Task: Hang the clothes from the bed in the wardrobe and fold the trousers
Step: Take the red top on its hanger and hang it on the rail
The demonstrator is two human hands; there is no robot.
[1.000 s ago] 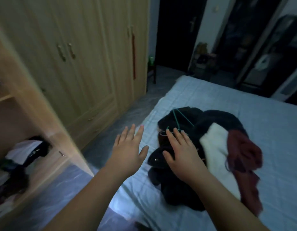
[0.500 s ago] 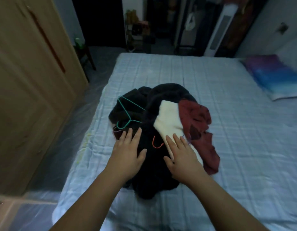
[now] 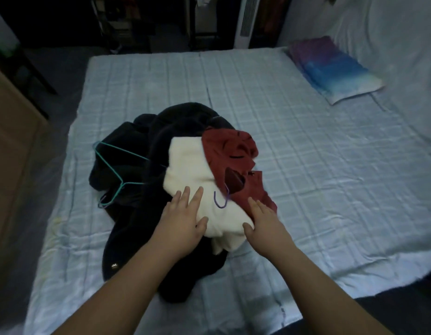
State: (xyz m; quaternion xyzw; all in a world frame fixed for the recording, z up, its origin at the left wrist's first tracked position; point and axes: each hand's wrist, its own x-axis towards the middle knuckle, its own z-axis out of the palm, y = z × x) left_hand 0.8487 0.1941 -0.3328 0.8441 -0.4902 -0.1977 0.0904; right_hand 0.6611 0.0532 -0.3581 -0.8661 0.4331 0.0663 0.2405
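A pile of clothes lies on the bed (image 3: 306,146): dark garments (image 3: 142,151), a cream garment (image 3: 190,165) on top and a dark red garment (image 3: 229,151) at its right. A teal wire hanger (image 3: 113,163) lies on the dark clothes at the left, and a purple hanger hook (image 3: 220,200) sticks out by the red garment. My left hand (image 3: 183,221) lies flat with straight fingers on the cream garment's near left edge. My right hand (image 3: 265,223) is flat too, over the near end of the red and cream garments. Neither hand holds anything.
A purple and blue pillow (image 3: 330,66) lies at the bed's far right. The wooden wardrobe (image 3: 9,151) edge stands at the left, with floor between it and the bed. Dark furniture and a white unit (image 3: 248,20) stand beyond the bed's far end.
The view has swung right, from the wardrobe to face the bed squarely. Both hands have shifted right across the pile, from the dark clothes onto the cream and red garments.
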